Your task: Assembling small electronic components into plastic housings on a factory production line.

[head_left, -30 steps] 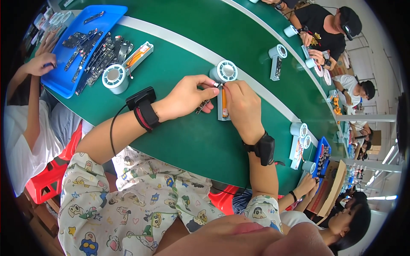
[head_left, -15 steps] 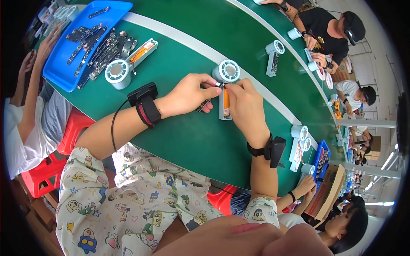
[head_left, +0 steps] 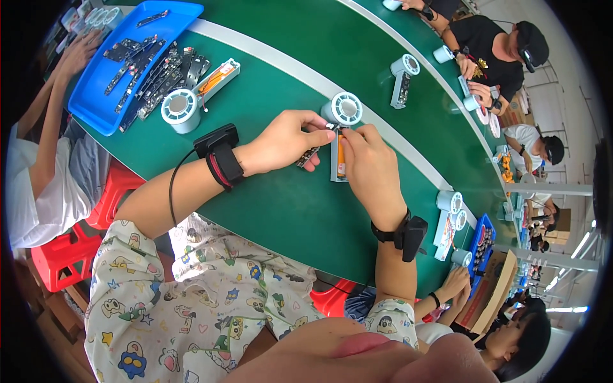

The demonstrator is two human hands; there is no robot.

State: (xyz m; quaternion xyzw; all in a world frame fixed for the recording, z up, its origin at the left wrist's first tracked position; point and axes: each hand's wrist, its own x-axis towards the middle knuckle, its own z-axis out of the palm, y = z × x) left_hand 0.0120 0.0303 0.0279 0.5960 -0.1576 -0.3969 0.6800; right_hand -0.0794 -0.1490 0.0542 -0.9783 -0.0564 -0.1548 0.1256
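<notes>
A handheld fan (head_left: 343,110) with a pale blue round head and an open handle lies in front of me on the green table. An orange battery (head_left: 341,156) shows inside its handle. My left hand (head_left: 302,137) is closed, with a dark circuit board (head_left: 307,156) under its fingers; its thumb and forefinger pinch a small white connector (head_left: 332,126) just below the fan head. My right hand (head_left: 370,156) is closed at the top of the open handle, its fingertips pressed together beside the connector. What lies between those fingertips is hidden.
At the left, a blue tray (head_left: 96,96) and a pile of circuit boards (head_left: 169,76) lie beside another open fan (head_left: 181,110). Beyond a pale rail (head_left: 268,54), one fan (head_left: 402,83) rests on the green belt. More fans (head_left: 448,210) lie at right; co-workers sit around.
The fan on the far belt has moved slightly left. My view has shifted a little. Both hands keep nearly the same hold at the fan's handle.
</notes>
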